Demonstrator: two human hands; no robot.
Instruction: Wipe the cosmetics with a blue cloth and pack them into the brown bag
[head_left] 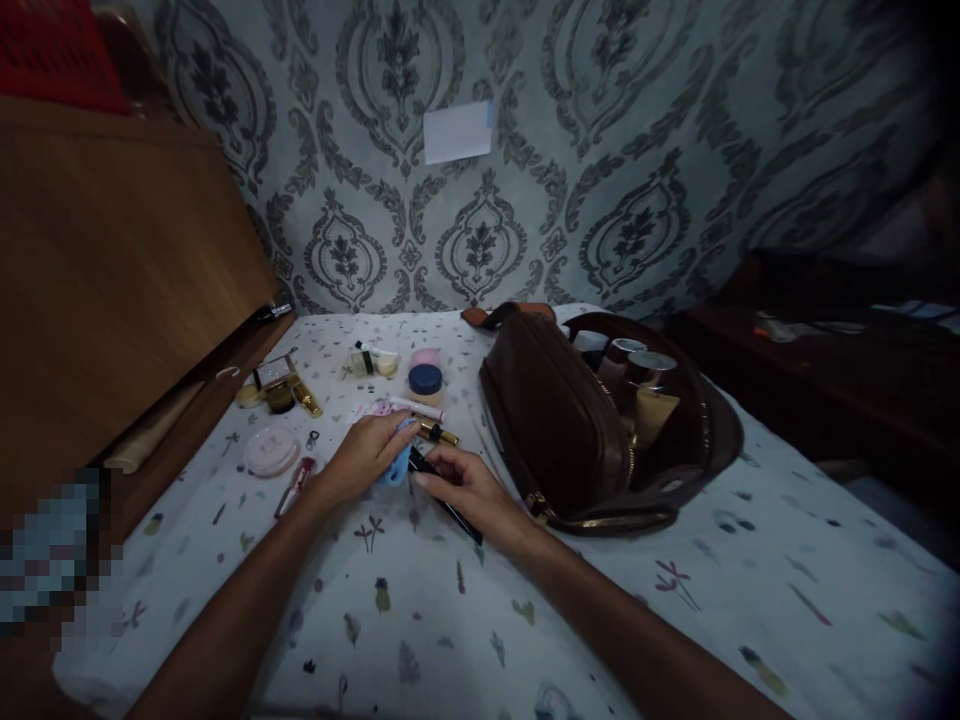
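My left hand (367,452) is closed on a small light-blue cloth (395,468), which meets the upper end of a slim black pen-like cosmetic tube (466,524). The tube slants down to the right between the fingers of my right hand (472,490). Just beyond my hands lie a gold-and-black tube (439,432) and a white stick with a pinkish end (416,408). Farther back stands a jar with a dark blue lid (425,379). To the left of my left hand are a round pale pink compact (271,451) and a clear-and-red lip gloss tube (297,484).
An open brown leather bag (559,420) with several bottles and tubes stands at the right. Small cosmetics, including a gold tube (307,397), lie at the left. A wooden cabinet (127,280) borders the patterned white cloth (420,620); a patterned wall (480,240) rises behind.
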